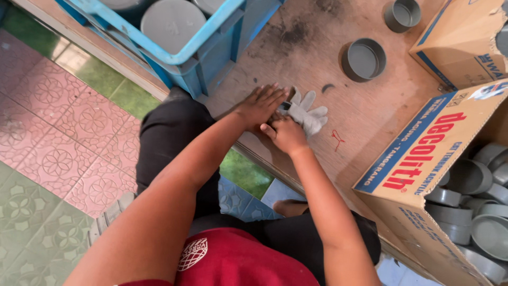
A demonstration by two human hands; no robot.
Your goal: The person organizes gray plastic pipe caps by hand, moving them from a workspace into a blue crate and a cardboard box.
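Note:
A grey work glove [311, 116] lies on the brown wooden table [317, 47] near its edge, fingers pointing away from me. My right hand [286, 135] is closed at the glove's cuff end and grips it. My left hand [260, 104] lies flat beside it with fingers spread, its fingertips reaching the glove's cuff, where a small dark piece shows. It holds nothing.
Two grey round caps [363, 59] [402, 14] stand on the table beyond the glove. An open cardboard box [418, 153] full of grey caps sits to the right, another box [465, 37] behind it. A blue plastic crate [211, 39] holds large grey lids. Patterned floor tiles [53, 132] lie at left.

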